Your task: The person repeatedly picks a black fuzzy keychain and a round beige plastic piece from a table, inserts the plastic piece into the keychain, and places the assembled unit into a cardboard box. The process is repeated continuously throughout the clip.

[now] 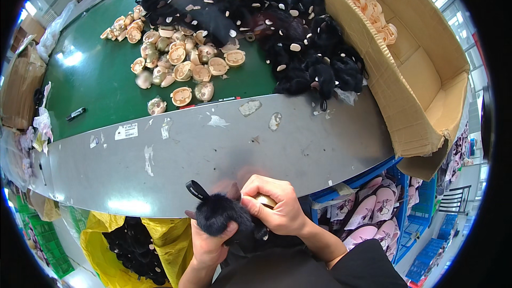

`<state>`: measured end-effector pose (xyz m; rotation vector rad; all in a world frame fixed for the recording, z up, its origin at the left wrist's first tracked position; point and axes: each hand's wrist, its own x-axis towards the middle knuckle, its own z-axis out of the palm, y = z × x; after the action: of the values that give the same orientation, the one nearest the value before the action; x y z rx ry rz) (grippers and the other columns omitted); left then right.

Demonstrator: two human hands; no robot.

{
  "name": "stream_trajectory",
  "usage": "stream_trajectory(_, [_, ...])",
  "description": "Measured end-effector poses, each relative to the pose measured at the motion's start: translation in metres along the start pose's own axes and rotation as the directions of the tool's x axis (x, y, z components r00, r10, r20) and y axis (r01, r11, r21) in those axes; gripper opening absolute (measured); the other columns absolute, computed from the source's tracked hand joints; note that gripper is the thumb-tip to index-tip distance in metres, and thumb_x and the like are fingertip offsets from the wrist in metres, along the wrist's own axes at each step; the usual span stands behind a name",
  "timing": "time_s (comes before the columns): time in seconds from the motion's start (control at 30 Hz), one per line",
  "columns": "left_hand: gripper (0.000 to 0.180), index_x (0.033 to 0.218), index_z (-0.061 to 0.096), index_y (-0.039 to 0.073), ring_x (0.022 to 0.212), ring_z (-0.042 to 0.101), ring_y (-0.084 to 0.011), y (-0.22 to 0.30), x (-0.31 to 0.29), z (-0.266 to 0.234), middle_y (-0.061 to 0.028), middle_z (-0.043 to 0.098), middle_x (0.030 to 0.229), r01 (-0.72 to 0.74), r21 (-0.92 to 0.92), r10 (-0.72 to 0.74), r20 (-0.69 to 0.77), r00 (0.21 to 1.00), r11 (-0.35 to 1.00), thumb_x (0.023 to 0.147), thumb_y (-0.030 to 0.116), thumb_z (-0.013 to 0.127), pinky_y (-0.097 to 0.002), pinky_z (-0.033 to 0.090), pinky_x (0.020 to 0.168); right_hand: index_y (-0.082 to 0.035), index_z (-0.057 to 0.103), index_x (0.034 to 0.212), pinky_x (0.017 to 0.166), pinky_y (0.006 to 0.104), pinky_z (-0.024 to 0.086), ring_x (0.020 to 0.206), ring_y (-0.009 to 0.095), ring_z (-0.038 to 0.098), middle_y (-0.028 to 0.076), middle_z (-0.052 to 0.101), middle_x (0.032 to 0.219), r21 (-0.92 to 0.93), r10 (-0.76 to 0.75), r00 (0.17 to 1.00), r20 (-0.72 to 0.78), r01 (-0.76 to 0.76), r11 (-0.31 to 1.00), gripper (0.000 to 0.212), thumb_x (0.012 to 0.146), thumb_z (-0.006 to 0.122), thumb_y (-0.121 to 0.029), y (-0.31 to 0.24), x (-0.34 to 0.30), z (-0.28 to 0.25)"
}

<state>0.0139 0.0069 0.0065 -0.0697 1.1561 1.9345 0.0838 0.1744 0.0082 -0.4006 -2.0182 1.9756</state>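
My left hand (pixel 209 244) is closed round a black furry plush toy (pixel 218 214) at the near edge of the table. The plush has small brownish ears and a black ribbon loop (pixel 197 190) standing up from its top. My right hand (pixel 277 206) is closed on a shiny beige rounded piece (pixel 265 200), which resembles the doll faces on the table; most of it is hidden by the fingers. Its fingertips press against the plush beside one ear. Beyond, several doll faces (pixel 181 96) lie loose, some showing hollow backs.
Black plush pieces (pixel 298 37) heap at the back. A cardboard box (pixel 394 74) with peach-coloured parts (pixel 368 8) stands right, above blue crates (pixel 400 224) of pink slippers (pixel 362 218). A yellow bag (pixel 101 234) of black plush hangs below left. A marker (pixel 76 113) lies on the green mat (pixel 101 101).
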Motion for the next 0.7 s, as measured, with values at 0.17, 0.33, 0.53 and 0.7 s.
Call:
stream_trajectory(0.17, [0.07,0.139,0.048,0.001,0.139,0.049,-0.0333,0.0,-0.001,0.002,-0.0204,0.044,0.156,0.028,-0.028,-0.027,0.024,0.999,0.999,0.08,0.012,0.083,-0.0476,0.04,0.117,0.003,0.064,0.092,0.069,0.0276,0.047,0.074,0.016,0.059,0.01,0.066,0.086,-0.032,-0.036,0.999,-0.021,0.035,0.999,0.009,0.093,0.068,-0.005,0.004,-0.003,-0.002])
stream_trajectory(0.33, [0.066,0.136,0.054,-0.003,0.131,0.057,-0.0277,0.004,0.001,0.008,-0.0211,0.053,0.148,0.02,-0.141,-0.016,0.028,0.999,0.99,0.079,0.008,0.084,-0.0431,0.044,0.112,0.003,0.064,0.092,0.067,0.0278,0.047,0.073,0.016,0.06,0.01,0.065,0.086,-0.084,-0.064,0.997,-0.046,0.06,0.995,0.01,0.094,0.068,-0.006,0.005,-0.004,0.0])
stream_trajectory(0.53, [0.072,0.142,0.048,-0.003,0.132,0.055,-0.0284,0.006,0.002,0.01,-0.0192,0.05,0.151,0.072,-0.24,-0.06,0.056,0.997,0.968,0.08,0.009,0.082,-0.0444,0.044,0.113,0.002,0.063,0.09,0.065,0.0283,0.047,0.07,0.017,0.059,0.009,0.063,0.083,-0.091,-0.07,0.996,-0.056,0.065,0.994,0.013,0.094,0.069,-0.008,0.008,-0.003,-0.001])
stream_trajectory(0.7, [0.07,0.142,0.048,-0.003,0.134,0.054,-0.0285,0.003,0.0,0.006,-0.0198,0.048,0.153,0.087,-0.204,-0.078,0.054,0.995,0.975,0.081,0.007,0.081,-0.0436,0.044,0.113,0.002,0.063,0.091,0.065,0.0288,0.047,0.07,0.019,0.059,0.01,0.063,0.082,-0.111,-0.07,0.996,-0.062,0.063,0.992,0.011,0.093,0.069,-0.006,0.007,-0.004,0.0])
